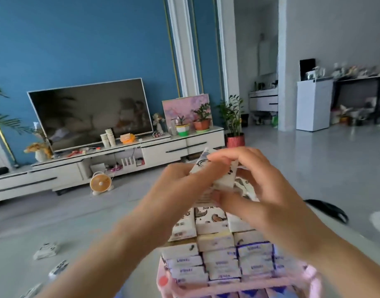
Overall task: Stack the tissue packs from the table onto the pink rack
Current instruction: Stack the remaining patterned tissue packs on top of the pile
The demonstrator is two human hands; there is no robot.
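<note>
Now, you're holding one tissue pack (217, 176) just above the stack (215, 241) on the pink rack (227, 283)
Both hands are clamped on it: your left hand (180, 181) pinches its left edge, and your right hand (262, 186) curls round its right side and underside. This looks like the placing step. The pack sits tilted, one corner pointing up and away from you, its long axis slanting down toward the right. Level it, square it with the rows beneath, then lower it. Loose packs (46, 250) lie at lower left
</note>
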